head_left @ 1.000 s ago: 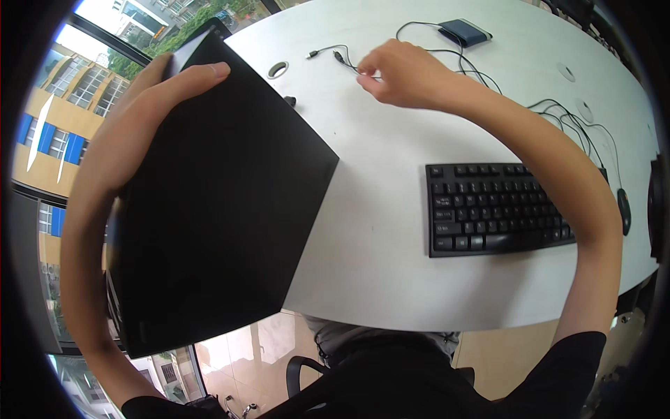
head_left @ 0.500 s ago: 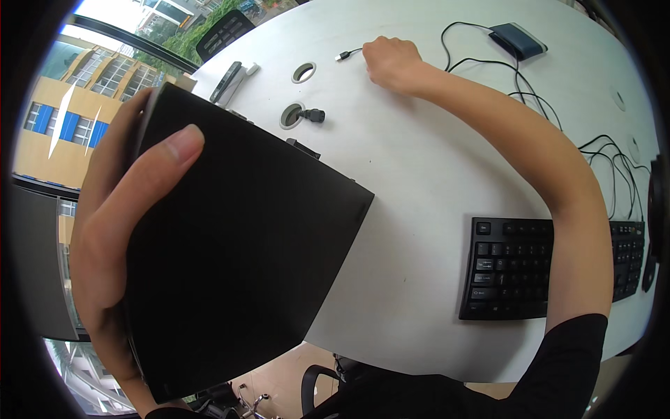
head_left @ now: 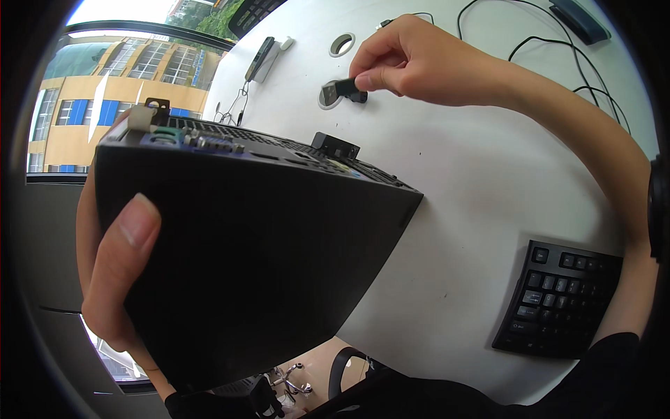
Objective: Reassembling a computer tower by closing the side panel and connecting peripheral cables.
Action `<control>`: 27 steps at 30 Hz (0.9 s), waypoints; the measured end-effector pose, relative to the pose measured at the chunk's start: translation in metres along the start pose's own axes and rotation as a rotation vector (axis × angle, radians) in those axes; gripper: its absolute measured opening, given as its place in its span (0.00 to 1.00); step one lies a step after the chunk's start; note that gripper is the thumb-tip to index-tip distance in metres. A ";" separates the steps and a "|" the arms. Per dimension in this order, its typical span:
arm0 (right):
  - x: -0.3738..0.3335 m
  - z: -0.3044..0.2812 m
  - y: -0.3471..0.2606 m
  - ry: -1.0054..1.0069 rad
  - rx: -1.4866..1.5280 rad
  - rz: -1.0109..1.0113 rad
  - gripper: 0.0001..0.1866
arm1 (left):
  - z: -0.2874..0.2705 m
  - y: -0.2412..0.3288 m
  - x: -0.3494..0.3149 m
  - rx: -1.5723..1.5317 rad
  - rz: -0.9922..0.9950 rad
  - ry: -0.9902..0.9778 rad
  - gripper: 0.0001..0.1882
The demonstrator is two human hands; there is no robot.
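Observation:
My left hand (head_left: pixel 125 244) grips a black desktop computer case (head_left: pixel 258 258) at its left edge, thumb flat on the broad side. The case is tilted, and its port panel (head_left: pixel 209 142), with a purple and a green connector, faces away toward the far side. Between the thumb and fingers of my right hand (head_left: pixel 401 63) is a small black USB plug (head_left: pixel 345 87) with a metal end. Whether a cord runs from it is hidden. The plug hovers apart from the case, over a grommet hole (head_left: pixel 323 102) from which a black cable end (head_left: pixel 359 96) sticks out.
A black keyboard (head_left: pixel 558 300) lies at the right, partly under my forearm. Farther off are a second grommet hole (head_left: pixel 342 45), a power strip (head_left: pixel 261 59), another USB plug (head_left: pixel 384 24), and a dark box (head_left: pixel 581 21) with black cables. Below the table edge stands a chair (head_left: pixel 342 370).
The case has turned so that its port panel shows. My right hand has moved left and nearer, bringing the USB plug into sight. The view has shifted.

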State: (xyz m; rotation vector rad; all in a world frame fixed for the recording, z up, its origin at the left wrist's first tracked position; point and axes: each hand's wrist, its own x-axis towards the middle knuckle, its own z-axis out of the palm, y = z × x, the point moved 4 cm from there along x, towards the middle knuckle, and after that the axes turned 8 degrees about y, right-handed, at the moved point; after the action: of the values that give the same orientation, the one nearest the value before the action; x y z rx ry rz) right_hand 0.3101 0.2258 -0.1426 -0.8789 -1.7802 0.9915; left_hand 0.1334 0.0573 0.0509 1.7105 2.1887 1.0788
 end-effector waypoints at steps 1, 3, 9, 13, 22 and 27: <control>-0.002 0.003 0.002 0.002 0.011 0.004 0.10 | 0.000 0.001 -0.001 0.018 -0.009 0.005 0.37; -0.004 0.011 0.004 -0.105 0.125 -0.013 0.10 | -0.006 -0.009 0.001 -0.013 0.011 0.017 0.36; -0.014 0.017 0.005 -0.149 0.171 -0.064 0.10 | -0.082 -0.057 0.019 -0.120 0.183 0.137 0.31; -0.018 0.015 0.001 -0.168 0.201 -0.188 0.08 | -0.148 -0.035 0.030 0.987 1.019 -0.461 0.47; -0.013 0.006 -0.023 -0.474 0.176 -0.420 0.17 | -0.071 -0.027 0.017 0.257 0.013 -0.199 0.49; -0.022 0.000 -0.030 -0.115 0.282 -0.726 0.18 | -0.054 -0.021 0.015 0.237 -0.045 -0.228 0.50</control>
State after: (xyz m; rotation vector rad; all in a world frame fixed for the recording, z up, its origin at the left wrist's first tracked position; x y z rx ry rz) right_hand 0.3133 0.1943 -0.1233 0.0240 -1.7880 0.7798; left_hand 0.0834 0.0459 0.0816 1.7651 2.2670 0.5979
